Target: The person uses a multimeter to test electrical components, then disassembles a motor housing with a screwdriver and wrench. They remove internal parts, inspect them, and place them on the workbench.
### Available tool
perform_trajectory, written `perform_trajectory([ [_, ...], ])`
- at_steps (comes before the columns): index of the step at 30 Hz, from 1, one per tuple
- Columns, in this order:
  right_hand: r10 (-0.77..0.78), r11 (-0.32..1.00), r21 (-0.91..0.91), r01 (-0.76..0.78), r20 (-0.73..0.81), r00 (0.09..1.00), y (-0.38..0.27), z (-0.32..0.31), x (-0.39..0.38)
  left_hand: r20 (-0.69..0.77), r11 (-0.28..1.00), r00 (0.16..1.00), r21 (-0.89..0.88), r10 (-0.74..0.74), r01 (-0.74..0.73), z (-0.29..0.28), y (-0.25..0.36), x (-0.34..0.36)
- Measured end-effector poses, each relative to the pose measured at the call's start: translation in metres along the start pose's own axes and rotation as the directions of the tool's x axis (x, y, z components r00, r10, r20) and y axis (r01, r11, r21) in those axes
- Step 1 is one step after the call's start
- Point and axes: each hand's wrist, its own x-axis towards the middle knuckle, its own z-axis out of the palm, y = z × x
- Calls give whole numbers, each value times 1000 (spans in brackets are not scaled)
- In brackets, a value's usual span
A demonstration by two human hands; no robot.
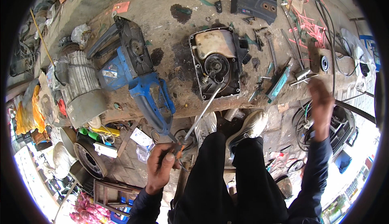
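Observation:
My left hand (160, 167) is closed round the dark and orange handle of a long screwdriver (199, 120). Its shaft slants up to the lower part of an opened machine housing (198, 87); whether the tip touches, I cannot tell. Inside the housing sit a cream plastic tank (214, 44) and a round dark drum (216, 64). To the left lies a blue power-tool body (150, 92) with a black handle, its dark gear side exposed. My right hand (322, 108), smeared by motion, is off to the right beyond the bench edge, near a small pulley-like wheel (324, 63).
A black cover (254, 7), a spanner (272, 51) and a teal packet (279, 85) lie on the stained bench (174, 41). A finned motor (81, 86) stands at the left. Black cable (333, 41) hangs at the right. Clutter covers the floor below.

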Motion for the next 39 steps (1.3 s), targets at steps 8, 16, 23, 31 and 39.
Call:
perform_trajectory([
  [8,-105,206,558,-803,829,549,-129,101,-99,247,996,965,4,90,-94,64,-15,37],
  [16,87,138,715,-685,681,728,-94,92,-113,455,957,883,188,114,-220,112,-25,75],
  [23,256,242,711,-661,610,750,-59,79,-145,567,892,812,286,137,-350,131,-31,88],
  [31,709,461,699,-546,80,701,38,57,-201,337,872,933,410,128,-268,112,-21,83],
  [39,490,399,786,-472,252,834,-17,44,-150,438,834,873,385,213,-396,127,2,84],
])
